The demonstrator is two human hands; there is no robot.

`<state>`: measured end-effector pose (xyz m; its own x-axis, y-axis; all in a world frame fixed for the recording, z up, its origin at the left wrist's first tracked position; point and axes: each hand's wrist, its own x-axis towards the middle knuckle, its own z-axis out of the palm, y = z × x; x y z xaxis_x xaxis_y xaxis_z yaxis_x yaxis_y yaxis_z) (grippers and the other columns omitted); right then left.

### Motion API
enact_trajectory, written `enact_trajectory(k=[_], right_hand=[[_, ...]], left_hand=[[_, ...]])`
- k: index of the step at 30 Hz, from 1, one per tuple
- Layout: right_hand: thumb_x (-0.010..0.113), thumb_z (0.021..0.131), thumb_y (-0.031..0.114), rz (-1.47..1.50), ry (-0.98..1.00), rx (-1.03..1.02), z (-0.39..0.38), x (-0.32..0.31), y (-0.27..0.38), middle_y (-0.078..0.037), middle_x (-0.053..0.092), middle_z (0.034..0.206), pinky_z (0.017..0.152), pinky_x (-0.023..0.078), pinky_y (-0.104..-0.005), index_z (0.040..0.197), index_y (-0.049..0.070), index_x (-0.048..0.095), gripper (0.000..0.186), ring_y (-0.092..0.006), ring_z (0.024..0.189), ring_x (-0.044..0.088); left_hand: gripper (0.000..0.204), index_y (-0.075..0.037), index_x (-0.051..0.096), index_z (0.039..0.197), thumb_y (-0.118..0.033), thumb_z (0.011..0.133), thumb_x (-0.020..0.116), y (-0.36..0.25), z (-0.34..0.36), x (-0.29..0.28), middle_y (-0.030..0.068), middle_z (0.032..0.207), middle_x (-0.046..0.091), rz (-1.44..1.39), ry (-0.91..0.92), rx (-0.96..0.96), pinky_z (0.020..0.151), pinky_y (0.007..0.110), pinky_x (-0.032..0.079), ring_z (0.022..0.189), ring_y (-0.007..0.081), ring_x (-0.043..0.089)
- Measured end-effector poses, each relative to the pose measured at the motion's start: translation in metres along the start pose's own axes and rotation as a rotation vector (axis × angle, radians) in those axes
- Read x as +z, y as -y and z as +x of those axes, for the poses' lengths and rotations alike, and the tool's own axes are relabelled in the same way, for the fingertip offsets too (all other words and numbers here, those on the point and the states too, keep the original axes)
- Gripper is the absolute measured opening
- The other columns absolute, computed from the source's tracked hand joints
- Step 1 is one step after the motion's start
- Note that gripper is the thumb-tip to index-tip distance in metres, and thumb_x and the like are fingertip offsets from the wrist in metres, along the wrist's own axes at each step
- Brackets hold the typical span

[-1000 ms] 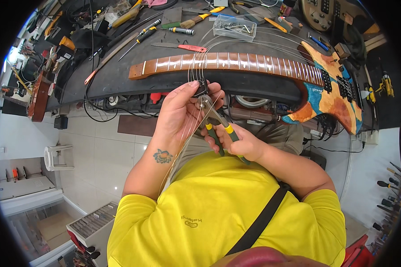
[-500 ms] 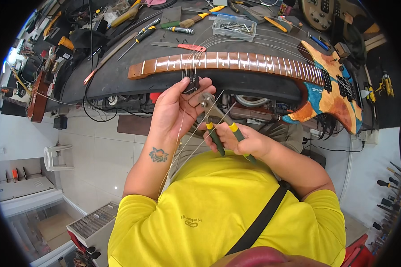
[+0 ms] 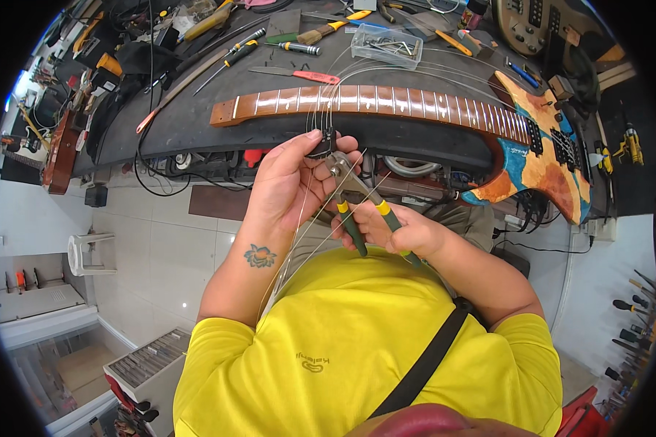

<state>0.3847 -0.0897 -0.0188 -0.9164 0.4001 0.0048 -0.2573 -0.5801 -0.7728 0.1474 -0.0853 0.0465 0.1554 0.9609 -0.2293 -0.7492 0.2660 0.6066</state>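
My left hand (image 3: pixel 288 175) pinches a small black headpiece (image 3: pixel 321 143) between thumb and fingers. Several thin guitar strings (image 3: pixel 325 109) arch up from it over the neck, and their loose ends hang down past my wrist. My right hand (image 3: pixel 412 234) grips pliers (image 3: pixel 356 183) with green and yellow handles spread apart. The pliers' metal head lies against the fingers of my left hand, just below the headpiece; whether the jaws bite a string I cannot tell. Beyond my hands the headless electric guitar (image 3: pixel 386 100) rests on the bench, its blue and tan body at the right.
On the dark bench (image 3: pixel 197 127) lie a red-handled knife (image 3: pixel 299 73), a screwdriver (image 3: pixel 226 67), a brush (image 3: pixel 321 32) and a clear box of metal parts (image 3: pixel 386 49). A second guitar body (image 3: pixel 523 25) stands far right. Cables (image 3: pixel 160 191) hang off the front edge.
My left hand and the headpiece have shifted slightly right and nearer me. The pliers stay almost in place, their handles still spread.
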Motion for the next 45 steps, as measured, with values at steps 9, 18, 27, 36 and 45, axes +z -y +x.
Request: enact_trajectory(k=[9, 18, 27, 36, 45], right_hand=[[0.068, 0.077, 0.025, -0.027, 0.018, 0.049, -0.001, -0.005, 0.002, -0.013, 0.062, 0.141, 0.107, 0.047, -0.0330, 0.167, 0.001, 0.043, 0.097, -0.0199, 0.118, 0.061], [0.069, 0.078, 0.026, -0.037, 0.012, 0.065, -0.001, -0.005, 0.001, -0.012, 0.063, 0.139, 0.106, 0.046, -0.0328, 0.168, 0.001, 0.043, 0.096, -0.0192, 0.118, 0.061], [0.064, 0.075, 0.018, -0.064, -0.058, 0.039, 0.001, 0.002, 0.002, -0.010, 0.063, 0.132, 0.104, 0.046, -0.0321, 0.163, -0.001, 0.048, 0.092, -0.0192, 0.113, 0.059], [0.062, 0.071, 0.012, -0.077, -0.109, 0.046, 0.000, 0.010, 0.003, -0.005, 0.061, 0.115, 0.092, 0.048, -0.0298, 0.150, -0.002, 0.058, 0.080, -0.0163, 0.100, 0.056], [0.062, 0.077, 0.001, -0.162, -0.215, 0.163, -0.002, 0.016, 0.013, 0.000, 0.060, 0.104, 0.087, 0.048, -0.0256, 0.140, 0.000, 0.063, 0.062, -0.0097, 0.095, 0.057]], left_hand=[[0.026, 0.007, 0.067, 0.120, -0.017, 0.110, 0.063, -0.016, -0.002, 0.001, 0.0248, 0.106, 0.080, 0.207, -0.056, -0.029, 0.082, 0.043, 0.072, 0.092, 0.0366, 0.083], [0.024, 0.008, 0.071, 0.114, -0.015, 0.107, 0.066, -0.018, -0.004, 0.003, 0.0246, 0.103, 0.081, 0.210, -0.065, -0.058, 0.084, 0.047, 0.072, 0.093, 0.0385, 0.083], [0.023, 0.007, 0.069, 0.113, -0.015, 0.108, 0.066, -0.020, -0.003, 0.000, 0.0245, 0.104, 0.080, 0.232, -0.045, -0.061, 0.082, 0.046, 0.072, 0.094, 0.0399, 0.083], [0.023, 0.008, 0.070, 0.112, -0.015, 0.108, 0.066, -0.020, -0.001, -0.003, 0.0258, 0.106, 0.080, 0.223, -0.014, -0.089, 0.084, 0.048, 0.072, 0.097, 0.0432, 0.082], [0.024, 0.009, 0.071, 0.111, -0.013, 0.109, 0.063, -0.020, 0.002, -0.009, 0.0272, 0.108, 0.080, 0.180, -0.055, -0.075, 0.089, 0.057, 0.071, 0.101, 0.0461, 0.081]])
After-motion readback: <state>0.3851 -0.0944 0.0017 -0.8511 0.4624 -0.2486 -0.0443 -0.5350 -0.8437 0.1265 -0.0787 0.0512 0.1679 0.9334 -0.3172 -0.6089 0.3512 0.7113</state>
